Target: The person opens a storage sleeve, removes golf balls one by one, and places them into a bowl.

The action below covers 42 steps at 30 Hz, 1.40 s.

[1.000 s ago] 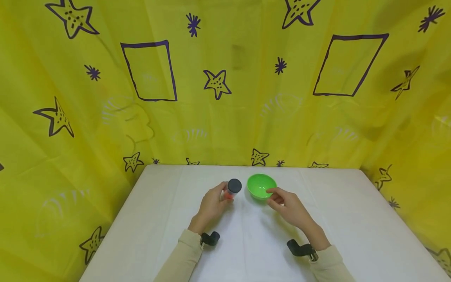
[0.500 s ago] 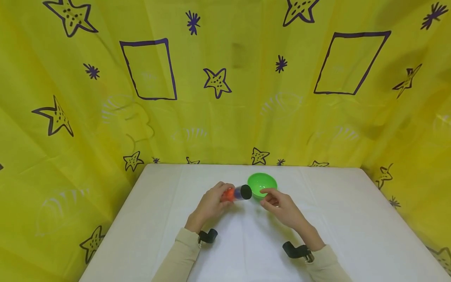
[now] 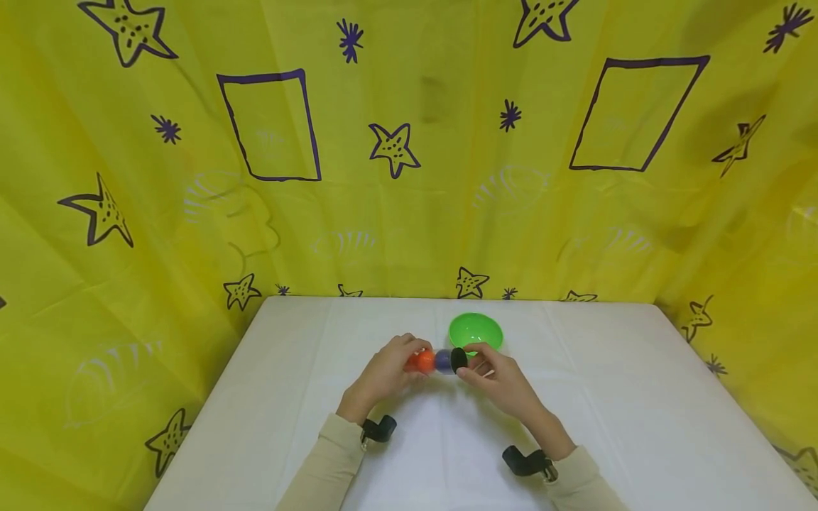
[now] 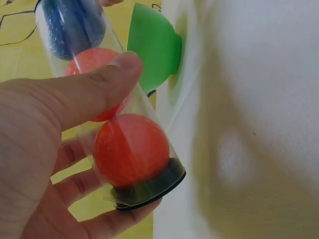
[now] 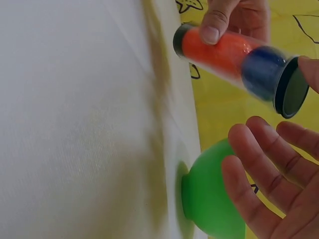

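My left hand (image 3: 383, 372) grips a clear plastic tube (image 3: 437, 360) and holds it level just above the white table (image 3: 639, 397). The tube (image 4: 124, 144) holds two orange balls and a blue ball, with a black cap at each end. My thumb lies across the tube (image 5: 234, 55) and my fingers curl under it. My right hand (image 3: 495, 376) is at the tube's right end. Its thumb sits at the rim of the black lid (image 5: 291, 92), and its fingers (image 5: 259, 149) are spread just below, apart from it. A green bowl (image 3: 476, 330) stands just behind both hands.
A yellow cloth with purple stars and squares (image 3: 409, 177) hangs behind and to both sides of the table. Bare white tabletop lies to the left, right and front of the hands. The bowl (image 5: 212, 199) looks empty.
My left hand has tipped the tube from upright to level, with its black lid now pointing right. My right hand has left the bowl's rim and come to that lid.
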Available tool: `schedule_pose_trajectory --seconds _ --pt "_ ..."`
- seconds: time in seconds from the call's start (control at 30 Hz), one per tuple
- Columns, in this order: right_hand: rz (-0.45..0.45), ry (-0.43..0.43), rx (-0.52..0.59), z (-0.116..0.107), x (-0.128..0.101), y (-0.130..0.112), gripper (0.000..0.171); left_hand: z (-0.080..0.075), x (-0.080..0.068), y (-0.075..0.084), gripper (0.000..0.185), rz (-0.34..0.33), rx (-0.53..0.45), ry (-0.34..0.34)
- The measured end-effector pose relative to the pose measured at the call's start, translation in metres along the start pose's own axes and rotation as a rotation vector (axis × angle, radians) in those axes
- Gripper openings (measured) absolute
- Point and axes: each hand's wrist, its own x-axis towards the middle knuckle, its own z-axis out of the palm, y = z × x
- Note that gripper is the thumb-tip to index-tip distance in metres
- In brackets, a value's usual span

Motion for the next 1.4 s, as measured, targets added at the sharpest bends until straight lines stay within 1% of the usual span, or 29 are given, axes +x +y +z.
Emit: schedule_pose_trajectory --seconds 0.1,0.3,0.47,0.57,0.73,0.87,0.97,1.2,1.4 --pt "0.008 0.015 -0.019 0.002 0.000 -0.001 0.041 0.001 0.000 0.000 0.043 0.014 0.015 0.006" --pt "0.026 0.044 -0.070 0.004 -0.001 -0.003 0.034 0.001 0.000 -0.002 0.042 0.042 0.009 0.017" --pt "0.043 0.046 -0.091 0.004 -0.003 -0.003 0.028 0.001 0.000 -0.005 0.045 0.053 -0.015 0.001" --pt "0.049 0.042 -0.082 0.005 -0.003 -0.003 0.026 0.000 0.000 -0.007 0.047 0.059 -0.068 -0.018" --pt "0.070 0.022 -0.052 0.005 -0.004 -0.003 0.025 -0.001 0.000 -0.012 0.047 0.051 -0.202 -0.046" --pt "0.087 -0.003 -0.032 0.004 -0.003 -0.004 0.024 0.000 0.000 -0.016 0.046 0.044 -0.266 -0.068" --pt "0.081 -0.018 -0.039 0.004 -0.003 -0.002 0.024 0.000 0.000 -0.018 0.045 0.036 -0.296 -0.079" --pt "0.037 -0.058 -0.048 0.004 -0.002 0.002 0.027 -0.002 -0.001 -0.019 0.043 0.022 -0.349 -0.095" --pt "0.031 -0.083 -0.041 0.004 -0.001 0.005 0.027 -0.002 0.000 -0.021 0.043 0.010 -0.358 -0.110"
